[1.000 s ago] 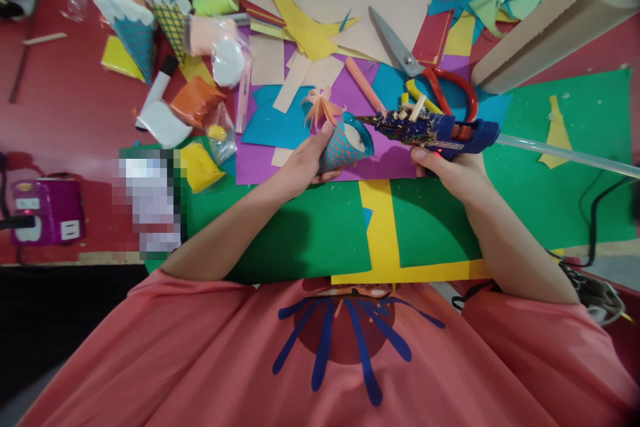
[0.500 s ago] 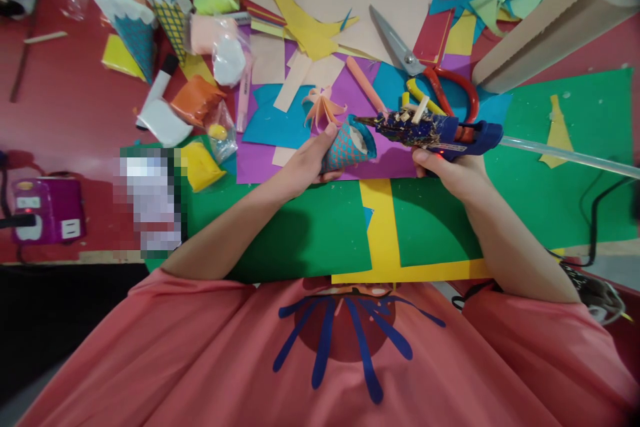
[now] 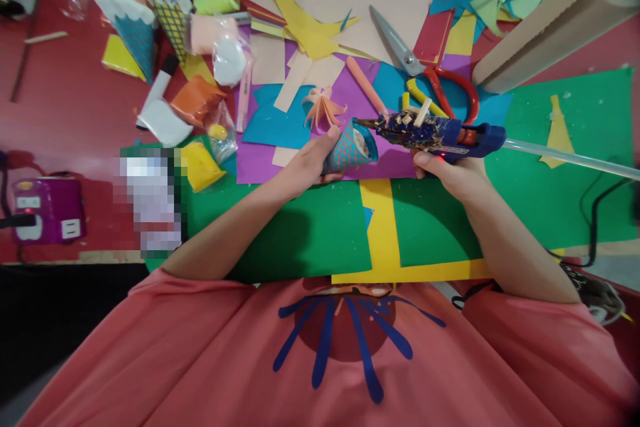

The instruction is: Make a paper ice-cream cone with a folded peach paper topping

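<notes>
My left hand [image 3: 317,159] is closed around a small blue paper cone [image 3: 345,151] patterned with reddish marks. The cone lies on its side, its wide mouth turned right, with something whitish inside. My right hand [image 3: 453,172] grips a dark blue hot glue gun [image 3: 435,132] crusted with dried bits, a red light glowing near the thumb. The gun's nozzle is at the upper rim of the cone; whether it touches I cannot tell. A clear glue stick [image 3: 565,155] sticks out of its back. Just behind my left hand stands a peach folded paper piece [image 3: 324,109].
Scissors with red handles [image 3: 417,60] lie beyond the gun. A brown paper roll [image 3: 555,23] stands at the right back. Finished cones [image 3: 133,27], clay packets [image 3: 197,100] and a purple power socket [image 3: 47,210] are on the left. Green sheets [image 3: 280,233] cover the front.
The glue gun's nozzle has shifted slightly left along the cone's rim. My left hand has turned the cone a little. Everything else stays in place.
</notes>
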The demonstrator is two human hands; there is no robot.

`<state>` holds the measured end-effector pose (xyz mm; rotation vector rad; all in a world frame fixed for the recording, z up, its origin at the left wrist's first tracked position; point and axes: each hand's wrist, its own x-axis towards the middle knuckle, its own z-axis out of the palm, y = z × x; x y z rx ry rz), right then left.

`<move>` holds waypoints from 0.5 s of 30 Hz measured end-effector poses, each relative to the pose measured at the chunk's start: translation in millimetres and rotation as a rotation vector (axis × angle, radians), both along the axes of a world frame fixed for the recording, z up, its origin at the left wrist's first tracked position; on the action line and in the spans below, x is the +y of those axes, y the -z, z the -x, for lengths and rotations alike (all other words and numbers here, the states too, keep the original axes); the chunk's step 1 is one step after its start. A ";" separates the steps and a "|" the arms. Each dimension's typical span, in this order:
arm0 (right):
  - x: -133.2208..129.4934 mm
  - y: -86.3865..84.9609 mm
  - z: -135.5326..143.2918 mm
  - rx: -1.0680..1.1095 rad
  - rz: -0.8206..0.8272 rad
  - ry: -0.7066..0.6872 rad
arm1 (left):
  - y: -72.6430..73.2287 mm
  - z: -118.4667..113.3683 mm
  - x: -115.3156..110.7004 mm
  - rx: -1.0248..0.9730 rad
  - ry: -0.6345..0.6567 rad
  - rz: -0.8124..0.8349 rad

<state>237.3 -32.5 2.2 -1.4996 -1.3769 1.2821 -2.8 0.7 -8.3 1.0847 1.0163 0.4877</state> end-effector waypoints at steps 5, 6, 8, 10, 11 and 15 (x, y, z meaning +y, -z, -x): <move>-0.5 -2.2 0.4 0.014 0.001 -0.016 | -6.2 -1.9 0.8 0.050 -0.009 0.018; -0.6 -2.6 0.4 0.012 0.002 -0.014 | -7.5 -2.5 1.0 0.058 -0.006 0.020; -0.8 -2.8 0.1 0.010 0.005 -0.015 | -8.6 -3.3 1.4 0.071 -0.006 0.020; -0.8 -2.7 -0.6 0.010 0.003 -0.016 | -7.8 -3.3 1.4 0.072 -0.030 0.014; -0.7 -2.7 -1.0 0.009 0.001 -0.016 | -7.0 -3.0 1.3 0.069 -0.043 0.005; 0.4 -5.3 -1.0 -0.011 0.008 -0.022 | -4.2 -0.1 0.5 0.020 -0.072 -0.104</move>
